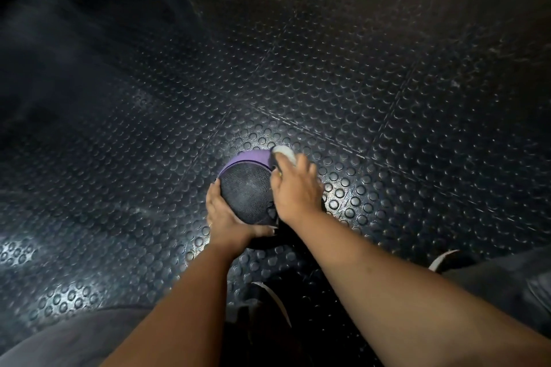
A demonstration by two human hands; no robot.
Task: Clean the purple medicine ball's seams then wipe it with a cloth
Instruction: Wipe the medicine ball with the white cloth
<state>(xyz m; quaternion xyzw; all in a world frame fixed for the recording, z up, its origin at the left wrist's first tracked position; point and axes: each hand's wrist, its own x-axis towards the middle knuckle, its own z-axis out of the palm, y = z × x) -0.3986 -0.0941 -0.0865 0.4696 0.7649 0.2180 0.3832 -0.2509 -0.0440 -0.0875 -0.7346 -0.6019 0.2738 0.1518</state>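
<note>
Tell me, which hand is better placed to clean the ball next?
Right, probably. The right hand grips a pale cleaning item at the medicine ball's far edge, beside the purple panel. The left hand cups the ball's near-left side, steadying it.

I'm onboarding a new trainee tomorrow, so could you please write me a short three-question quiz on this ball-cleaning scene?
1. True or false: the medicine ball sits on a wooden table.
2. Which hand holds the white item? A) left B) right C) neither
3. Fill in: the left hand steadies the ball, whose panels are black and ____.

Key:
1. False: it rests on the studded floor.
2. B, the right hand.
3. Purple.
</note>
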